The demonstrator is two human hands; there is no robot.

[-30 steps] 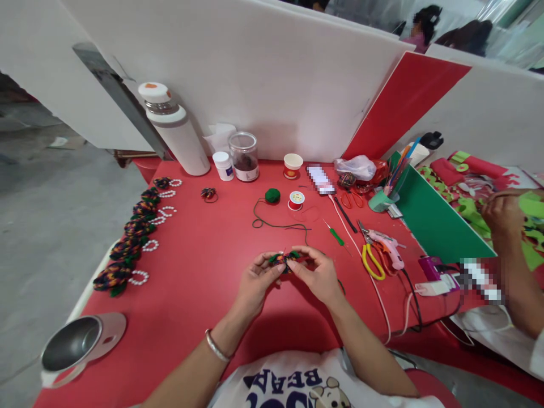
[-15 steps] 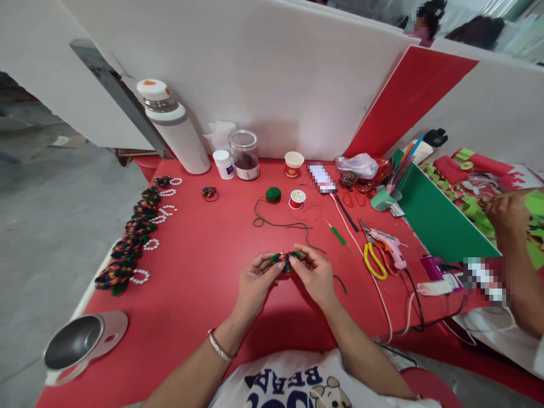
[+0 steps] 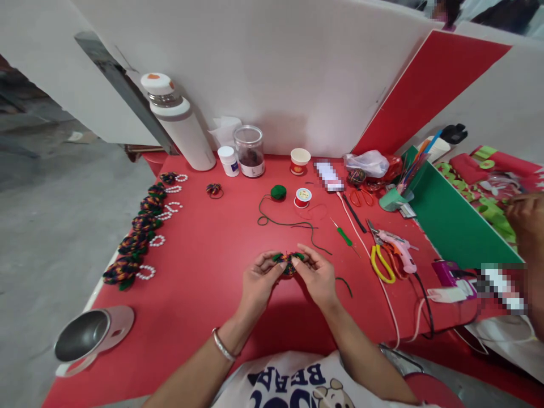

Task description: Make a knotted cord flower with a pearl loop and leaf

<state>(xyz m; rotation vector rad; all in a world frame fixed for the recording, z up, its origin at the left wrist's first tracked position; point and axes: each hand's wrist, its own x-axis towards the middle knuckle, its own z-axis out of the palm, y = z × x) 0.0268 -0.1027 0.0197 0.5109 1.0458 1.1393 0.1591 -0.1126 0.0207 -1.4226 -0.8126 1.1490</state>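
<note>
Close to the table's front edge, a small multicoloured yarn piece [image 3: 289, 266] with green bits at its sides is held between both hands. My left hand [image 3: 264, 276] is closed on its left side, thumb on top. On its right side, my right hand [image 3: 313, 273] pinches it the same way. The fingers hide part of the piece. Beyond the hands lies a green yarn ball [image 3: 278, 192] with a loose strand curling toward me. A spool of red thread [image 3: 303, 197] stands beside it, and a green-handled crochet hook [image 3: 344, 236] lies to the right.
Several yarn pieces with bead loops [image 3: 145, 222] line the left edge, behind a steel-lined cup [image 3: 83, 335]. A white flask [image 3: 182, 127], a clear jar [image 3: 249, 153] and a paper cup [image 3: 300, 161] stand along the back. Yellow-handled pliers [image 3: 382, 263] and a pink glue gun [image 3: 399, 249] lie right.
The view has shifted slightly, so the table's things appear a little further right. Both hands keep their hold on the yarn piece, with little visible movement.
</note>
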